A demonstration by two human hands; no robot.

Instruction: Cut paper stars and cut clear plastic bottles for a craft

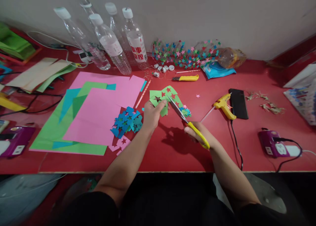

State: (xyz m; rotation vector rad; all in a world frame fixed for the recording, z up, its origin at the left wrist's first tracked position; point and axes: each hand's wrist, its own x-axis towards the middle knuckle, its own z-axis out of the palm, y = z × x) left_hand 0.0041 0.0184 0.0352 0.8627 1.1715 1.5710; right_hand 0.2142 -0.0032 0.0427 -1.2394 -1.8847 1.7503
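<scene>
Pinched in my left hand (153, 114) is a piece of green paper (172, 95) with star-shaped holes cut through it. My right hand (197, 131) grips yellow-handled scissors (197, 133), their blades pointing up and left to the green paper's edge. Whether the blades touch the paper I cannot tell. Just right of the paper lies a small pile of cut-out paper stars (185, 111) in blue, green and pink. Blue paper scraps (127, 120) with star holes are heaped left of my left hand, and a pink scrap (120, 143) lies below them.
Large pink sheets (91, 117) overlap green and blue ones at left. Several clear bottles (112, 44) stand behind. Star-covered bottles (185, 53) lie along the wall, near a yellow cutter knife (187, 78). At right are a yellow glue gun (224, 105), a phone (239, 104) and a purple adapter (271, 143).
</scene>
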